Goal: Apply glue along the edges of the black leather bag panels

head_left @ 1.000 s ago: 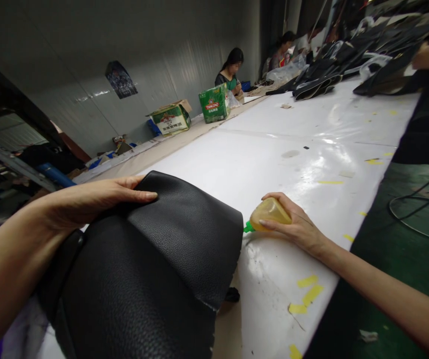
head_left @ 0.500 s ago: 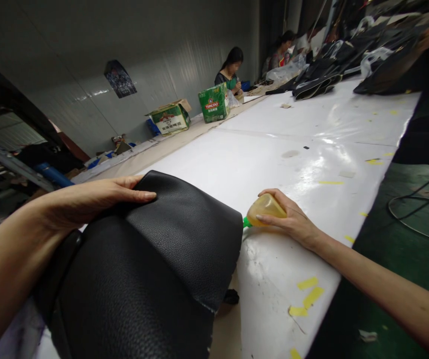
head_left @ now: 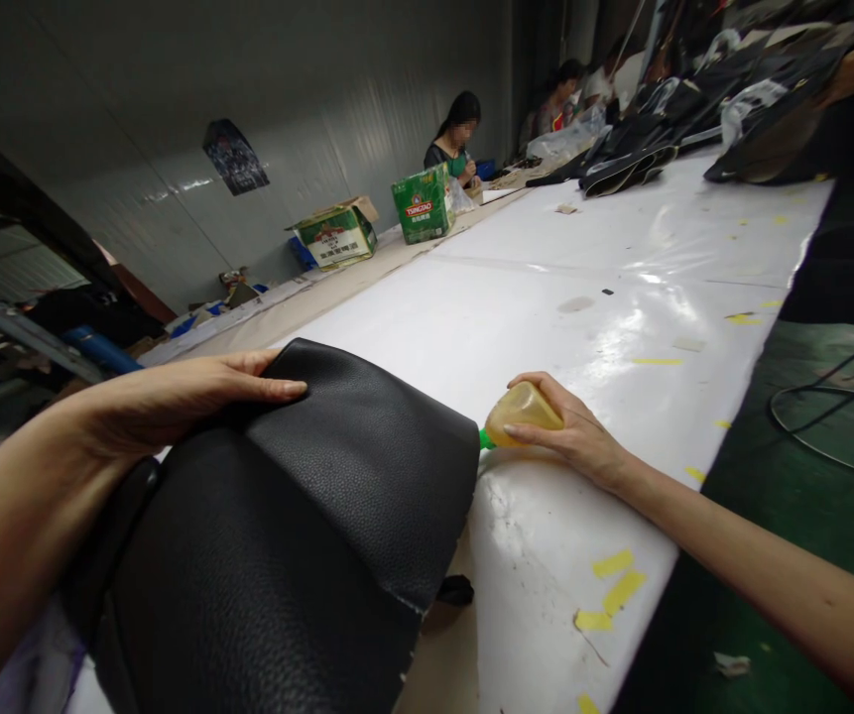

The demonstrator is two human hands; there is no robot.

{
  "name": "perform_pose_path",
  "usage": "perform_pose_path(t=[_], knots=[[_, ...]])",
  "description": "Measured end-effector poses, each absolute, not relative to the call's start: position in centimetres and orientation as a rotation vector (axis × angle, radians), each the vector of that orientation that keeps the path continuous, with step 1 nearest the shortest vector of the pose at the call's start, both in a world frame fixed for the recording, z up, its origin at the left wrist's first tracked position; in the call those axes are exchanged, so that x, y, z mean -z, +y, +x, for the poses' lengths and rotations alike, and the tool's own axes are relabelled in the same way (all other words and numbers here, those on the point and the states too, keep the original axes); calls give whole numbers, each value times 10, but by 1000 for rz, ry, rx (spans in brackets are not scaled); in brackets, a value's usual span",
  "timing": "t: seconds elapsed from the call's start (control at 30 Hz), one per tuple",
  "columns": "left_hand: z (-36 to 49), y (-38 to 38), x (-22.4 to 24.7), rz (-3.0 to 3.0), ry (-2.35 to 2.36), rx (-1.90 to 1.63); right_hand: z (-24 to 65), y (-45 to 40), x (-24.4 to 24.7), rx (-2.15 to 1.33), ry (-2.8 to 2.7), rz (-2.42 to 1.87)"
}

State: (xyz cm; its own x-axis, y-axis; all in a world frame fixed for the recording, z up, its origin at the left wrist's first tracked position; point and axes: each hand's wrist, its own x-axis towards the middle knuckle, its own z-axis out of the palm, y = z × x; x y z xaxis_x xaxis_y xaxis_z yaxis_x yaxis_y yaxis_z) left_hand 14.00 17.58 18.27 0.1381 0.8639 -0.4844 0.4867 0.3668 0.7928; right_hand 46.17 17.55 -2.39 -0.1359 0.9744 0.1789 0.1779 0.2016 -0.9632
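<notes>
Fingers of left hand (head_left: pixel 195 397) grip black pebbled leather (head_left: pixel 367 446), lower left to centre | right hand (head_left: pixel 582 441) clamps amber squeeze bottle (head_left: pixel 522 412), right of centre | green nozzle (head_left: pixel 484 439) is at leather's right edge | work appears under way; finished and remaining portions are indistinguishable.

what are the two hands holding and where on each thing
The left hand holds the black leather-like piece by its upper left edge, thumb on top. The right hand grips the yellowish bottle around its body, behind the green nozzle.
</notes>
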Motion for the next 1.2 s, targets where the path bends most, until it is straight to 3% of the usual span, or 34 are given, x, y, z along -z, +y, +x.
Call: perform_pose_path(t=[0.3, 0.5, 0.67, 0.87, 1.2], knots=[[133, 182, -178, 1276, 1502, -450, 470, 143, 21, -1313, -1614, -1103], [138, 176, -181, 1274, 1500, -451, 466, 139, 18, -1124, -1579, -1234], [139, 173, -182, 1280, 1493, -456, 463, 115, 16, -1288, -1577, -1191], [139, 173, -182, 1327, 1427, -447, 465, 117, 19, -1148, -1528, -1274], [137, 176, -180, 1332, 1423, -448, 464, 106, 17, -1236, -1530, -1244]])
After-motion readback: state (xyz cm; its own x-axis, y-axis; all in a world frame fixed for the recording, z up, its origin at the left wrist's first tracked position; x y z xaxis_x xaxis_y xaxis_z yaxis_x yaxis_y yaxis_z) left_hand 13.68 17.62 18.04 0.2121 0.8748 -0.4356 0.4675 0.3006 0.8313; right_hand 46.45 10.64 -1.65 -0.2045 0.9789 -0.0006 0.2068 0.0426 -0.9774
